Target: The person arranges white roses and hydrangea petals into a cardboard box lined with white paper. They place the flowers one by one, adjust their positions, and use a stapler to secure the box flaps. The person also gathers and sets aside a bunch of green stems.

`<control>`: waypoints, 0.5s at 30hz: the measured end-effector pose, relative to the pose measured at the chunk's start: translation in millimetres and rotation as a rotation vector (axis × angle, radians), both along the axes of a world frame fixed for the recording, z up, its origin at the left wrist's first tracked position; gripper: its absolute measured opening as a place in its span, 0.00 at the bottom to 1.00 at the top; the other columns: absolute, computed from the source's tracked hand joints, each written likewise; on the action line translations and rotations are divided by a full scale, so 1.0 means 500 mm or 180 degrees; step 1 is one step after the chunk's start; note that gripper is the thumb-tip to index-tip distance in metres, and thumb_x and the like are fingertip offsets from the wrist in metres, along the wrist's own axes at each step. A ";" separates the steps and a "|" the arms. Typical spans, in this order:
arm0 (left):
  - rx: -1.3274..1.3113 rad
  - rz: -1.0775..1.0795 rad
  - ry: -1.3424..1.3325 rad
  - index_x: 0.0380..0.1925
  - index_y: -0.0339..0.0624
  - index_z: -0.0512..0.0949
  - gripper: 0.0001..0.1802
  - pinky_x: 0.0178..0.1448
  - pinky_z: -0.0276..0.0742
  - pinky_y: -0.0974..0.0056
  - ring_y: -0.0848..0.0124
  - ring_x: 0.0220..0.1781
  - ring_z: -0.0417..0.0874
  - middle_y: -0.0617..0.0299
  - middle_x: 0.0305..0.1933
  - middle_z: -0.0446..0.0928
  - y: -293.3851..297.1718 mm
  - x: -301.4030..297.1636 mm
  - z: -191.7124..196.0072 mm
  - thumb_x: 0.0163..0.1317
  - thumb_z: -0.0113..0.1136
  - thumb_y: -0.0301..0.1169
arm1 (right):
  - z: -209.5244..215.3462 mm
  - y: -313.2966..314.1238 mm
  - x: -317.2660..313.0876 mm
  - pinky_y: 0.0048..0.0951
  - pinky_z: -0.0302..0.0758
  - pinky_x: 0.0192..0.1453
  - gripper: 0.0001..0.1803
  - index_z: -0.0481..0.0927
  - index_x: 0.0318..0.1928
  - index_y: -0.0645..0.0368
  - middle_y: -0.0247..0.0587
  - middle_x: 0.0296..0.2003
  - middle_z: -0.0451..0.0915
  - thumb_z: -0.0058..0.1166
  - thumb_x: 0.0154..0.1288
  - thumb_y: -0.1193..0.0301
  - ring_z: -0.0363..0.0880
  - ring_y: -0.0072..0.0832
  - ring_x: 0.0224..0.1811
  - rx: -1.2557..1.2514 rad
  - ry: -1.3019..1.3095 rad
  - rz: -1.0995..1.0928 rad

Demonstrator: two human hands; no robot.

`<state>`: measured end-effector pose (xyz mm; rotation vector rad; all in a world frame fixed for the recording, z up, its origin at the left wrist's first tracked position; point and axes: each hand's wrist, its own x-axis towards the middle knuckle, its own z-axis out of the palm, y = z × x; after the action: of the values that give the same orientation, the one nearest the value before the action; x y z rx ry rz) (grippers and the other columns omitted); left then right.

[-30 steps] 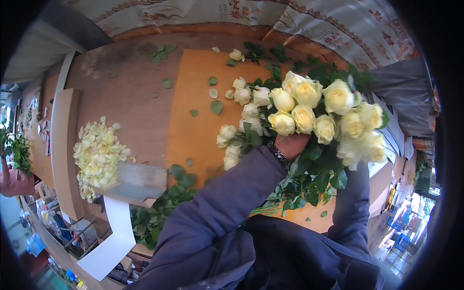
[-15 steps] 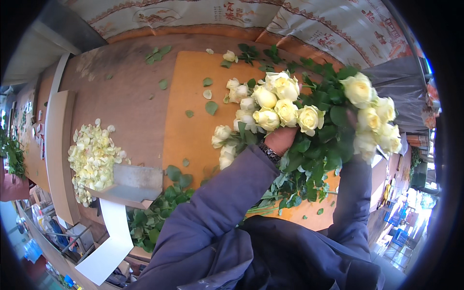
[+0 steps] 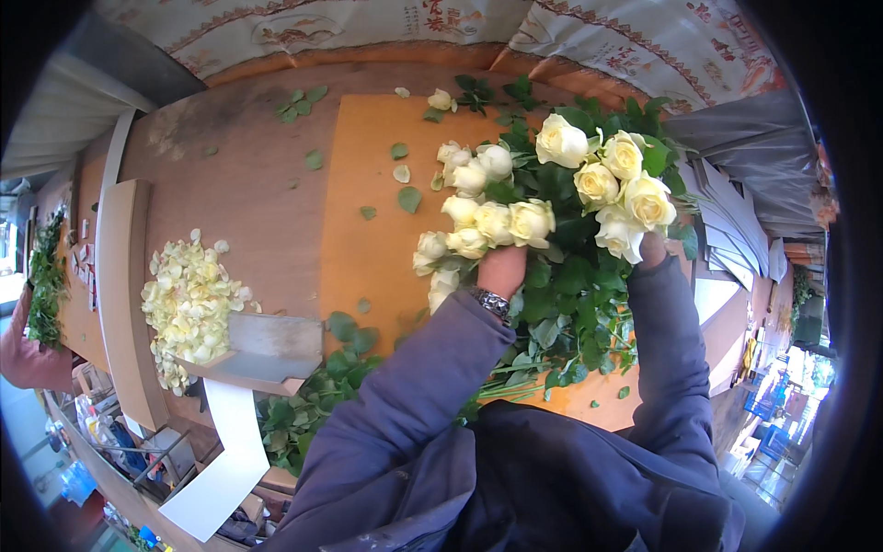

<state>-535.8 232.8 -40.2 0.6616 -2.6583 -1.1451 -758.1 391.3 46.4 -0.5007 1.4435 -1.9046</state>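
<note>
Right beside cream roses (image 3: 597, 184), left hand (image 3: 503, 270) and right hand (image 3: 652, 250), fingers out of sight, grip unclear.

2 forearms (image 3: 428, 377) extended forward; left grip (image 3: 503, 272), right grip (image 3: 653, 249) apart, both partly hidden.

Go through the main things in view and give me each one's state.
Roses: partly opened
Left hand: among roses, fingers hidden
Right hand: mostly hidden behind roses
Wristband: worn on left wrist
Petals: loose, heaped
Metal sheet: bent
White sheet: creased
Leaves: some scattered, some piled
</note>
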 end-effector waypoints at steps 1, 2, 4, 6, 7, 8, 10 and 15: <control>-0.0048 -0.0077 0.0198 0.53 0.48 0.84 0.15 0.51 0.85 0.48 0.50 0.47 0.88 0.50 0.49 0.85 0.002 0.004 -0.003 0.73 0.53 0.33 | -0.011 -0.007 0.002 0.33 0.82 0.58 0.24 0.74 0.69 0.58 0.34 0.54 0.83 0.53 0.80 0.59 0.83 0.23 0.55 0.0102 0.0340 -0.0221; -0.0049 0.0022 0.0207 0.55 0.48 0.84 0.16 0.54 0.84 0.49 0.49 0.50 0.88 0.49 0.52 0.85 0.005 0.005 -0.004 0.72 0.53 0.33 | -0.019 -0.012 0.001 0.32 0.82 0.58 0.24 0.74 0.68 0.58 0.33 0.53 0.83 0.53 0.81 0.58 0.83 0.23 0.54 0.0057 0.0436 -0.0230; 0.0249 0.0112 0.0337 0.55 0.49 0.84 0.16 0.60 0.82 0.49 0.49 0.56 0.86 0.49 0.55 0.84 0.008 0.008 -0.008 0.71 0.54 0.31 | -0.026 -0.017 -0.002 0.30 0.81 0.60 0.25 0.75 0.68 0.58 0.33 0.51 0.83 0.54 0.80 0.57 0.83 0.23 0.52 0.0046 0.0588 -0.0304; 0.0284 0.0301 0.0793 0.56 0.50 0.84 0.17 0.62 0.81 0.50 0.49 0.58 0.85 0.49 0.56 0.84 0.008 0.011 -0.011 0.72 0.54 0.32 | -0.023 -0.016 -0.006 0.29 0.80 0.61 0.25 0.75 0.68 0.58 0.33 0.51 0.84 0.55 0.80 0.56 0.84 0.23 0.52 0.0051 0.0670 -0.0206; 0.0331 0.0343 0.0867 0.57 0.50 0.84 0.17 0.63 0.81 0.51 0.50 0.59 0.85 0.49 0.57 0.84 0.006 0.012 -0.011 0.72 0.54 0.32 | -0.021 -0.014 -0.007 0.29 0.80 0.61 0.25 0.76 0.68 0.58 0.34 0.52 0.84 0.56 0.80 0.56 0.84 0.23 0.52 0.0088 0.0710 -0.0177; 0.0428 0.0285 0.0633 0.57 0.50 0.84 0.17 0.64 0.80 0.51 0.50 0.60 0.85 0.49 0.57 0.84 0.003 0.014 -0.010 0.72 0.55 0.32 | -0.018 -0.009 -0.009 0.29 0.80 0.61 0.25 0.76 0.67 0.58 0.34 0.52 0.84 0.56 0.80 0.56 0.84 0.23 0.53 0.0125 0.0749 -0.0148; 0.0728 0.0111 0.0114 0.59 0.49 0.83 0.17 0.66 0.78 0.53 0.51 0.62 0.84 0.47 0.59 0.83 -0.009 0.017 -0.003 0.73 0.56 0.33 | -0.022 -0.001 -0.013 0.30 0.81 0.62 0.25 0.77 0.66 0.58 0.34 0.53 0.84 0.56 0.80 0.55 0.84 0.23 0.54 0.0241 0.0742 -0.0298; 0.4575 0.1443 -0.0073 0.68 0.49 0.78 0.30 0.58 0.80 0.56 0.62 0.58 0.81 0.63 0.63 0.81 -0.029 0.050 0.066 0.70 0.69 0.47 | -0.050 0.021 -0.055 0.38 0.81 0.67 0.35 0.71 0.69 0.57 0.41 0.62 0.80 0.61 0.74 0.47 0.82 0.31 0.61 -0.0385 0.0750 -0.0461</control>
<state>-511.0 218.5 -6.9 1.2844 -1.1239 -2.6666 -785.4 401.6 21.4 -0.7150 1.5549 -2.1139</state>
